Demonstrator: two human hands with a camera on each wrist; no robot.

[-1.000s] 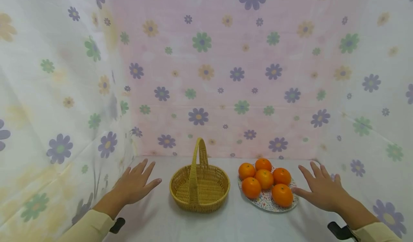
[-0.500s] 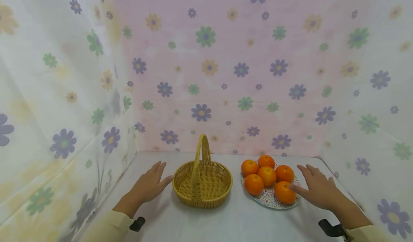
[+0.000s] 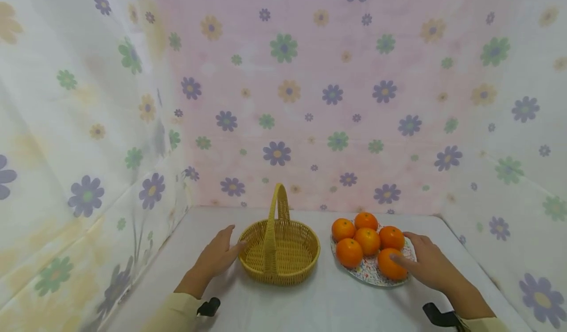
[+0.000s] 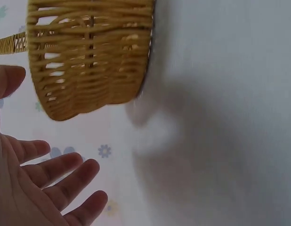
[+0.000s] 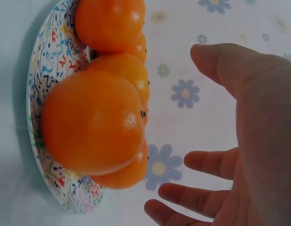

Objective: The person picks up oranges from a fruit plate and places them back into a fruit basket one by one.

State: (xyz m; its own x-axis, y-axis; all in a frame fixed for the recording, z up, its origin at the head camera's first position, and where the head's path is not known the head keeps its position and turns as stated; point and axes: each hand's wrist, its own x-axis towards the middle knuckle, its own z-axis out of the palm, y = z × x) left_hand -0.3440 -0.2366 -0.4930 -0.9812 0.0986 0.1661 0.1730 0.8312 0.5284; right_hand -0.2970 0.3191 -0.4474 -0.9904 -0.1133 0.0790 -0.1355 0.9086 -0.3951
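A yellow woven basket point(image 3: 294, 278) with a tall arched handle point(image 3: 271, 233) stands near the middle of the table, nothing inside it. My left hand point(image 3: 217, 258) is at the basket's left side, fingers spread and thumb near the rim; the left wrist view shows the hand point(image 4: 46, 183) beside the woven wall point(image 4: 89, 61). To the right, several oranges point(image 3: 367, 241) lie on a speckled plate point(image 3: 374, 275). Over the plate's right edge hovers my right hand point(image 3: 429, 263), its thumb overlapping the nearest orange point(image 3: 390, 268). In the right wrist view the fingers are apart from that orange point(image 5: 91, 122).
A white cloth covers the table point(image 3: 328, 307). Flower-print curtains point(image 3: 310, 76) enclose it at the back and on both sides. Black wrist straps point(image 3: 436, 316) show at the sleeves. Between basket and plate runs a strip of bare cloth point(image 3: 325, 253).
My left hand has moved right, up to the basket's side. My right hand has moved left, in over the plate's edge by the nearest orange. Basket and oranges keep their places.
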